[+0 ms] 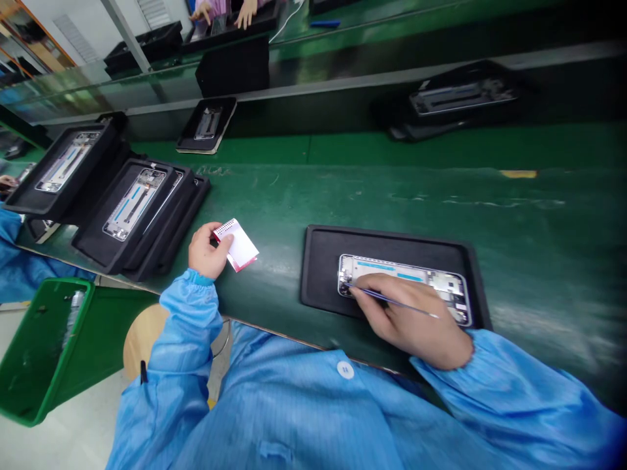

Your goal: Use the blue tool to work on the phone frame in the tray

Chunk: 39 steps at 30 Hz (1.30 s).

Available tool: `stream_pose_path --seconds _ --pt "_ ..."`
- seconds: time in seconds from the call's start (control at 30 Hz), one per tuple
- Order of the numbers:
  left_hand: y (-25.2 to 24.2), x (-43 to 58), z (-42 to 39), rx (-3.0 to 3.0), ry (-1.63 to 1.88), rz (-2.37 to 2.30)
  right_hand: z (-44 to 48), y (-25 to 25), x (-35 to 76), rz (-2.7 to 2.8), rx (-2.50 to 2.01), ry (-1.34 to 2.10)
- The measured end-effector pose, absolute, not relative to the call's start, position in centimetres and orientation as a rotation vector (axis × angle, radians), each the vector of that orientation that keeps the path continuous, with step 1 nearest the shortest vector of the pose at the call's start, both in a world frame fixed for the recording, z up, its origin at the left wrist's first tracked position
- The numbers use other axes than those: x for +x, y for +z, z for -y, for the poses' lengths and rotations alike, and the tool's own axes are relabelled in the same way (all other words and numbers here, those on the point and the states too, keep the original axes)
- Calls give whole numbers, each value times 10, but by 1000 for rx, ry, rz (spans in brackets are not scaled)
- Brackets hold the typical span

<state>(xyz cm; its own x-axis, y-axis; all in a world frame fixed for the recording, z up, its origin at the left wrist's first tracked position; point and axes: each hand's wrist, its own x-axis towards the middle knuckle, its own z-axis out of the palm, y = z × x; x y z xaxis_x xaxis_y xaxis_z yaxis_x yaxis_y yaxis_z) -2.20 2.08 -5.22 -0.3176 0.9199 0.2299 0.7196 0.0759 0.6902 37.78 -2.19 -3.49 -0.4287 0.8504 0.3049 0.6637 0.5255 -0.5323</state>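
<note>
My left hand pinches a small white sheet with red edges and rows of small dark dots, a sticker sheet by its look, held over the bench. My right hand is closed on thin blue tweezers. Their tip is at the left end of an opened phone frame with blue strips on it. That frame lies in a shallow black tray, and my right hand covers part of it. What the tip touches is too small to tell.
Stacked black trays with phone frames stand at the left. Another tray lies farther back, and one sits at the back right. Below the bench edge is a green crate beside a wooden stool. A co-worker's hands show across the bench.
</note>
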Motion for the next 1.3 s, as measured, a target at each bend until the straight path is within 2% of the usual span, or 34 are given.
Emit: stream_pose_path --seconds 0.17,0.4,0.57,1.3 --pt "-52 -22 -21 1687 1070 -2089 21 -33 378 2162 -1283 465" --pt "-52 -20 -19 1690 1078 -2099 18 -31 381 2004 -1445 692" --pt "-52 -16 -18 1693 1088 -2111 18 -31 379 1985 -1458 730" --pt "-55 -18 -19 1742 1100 -2099 17 -37 379 2083 -1304 486"
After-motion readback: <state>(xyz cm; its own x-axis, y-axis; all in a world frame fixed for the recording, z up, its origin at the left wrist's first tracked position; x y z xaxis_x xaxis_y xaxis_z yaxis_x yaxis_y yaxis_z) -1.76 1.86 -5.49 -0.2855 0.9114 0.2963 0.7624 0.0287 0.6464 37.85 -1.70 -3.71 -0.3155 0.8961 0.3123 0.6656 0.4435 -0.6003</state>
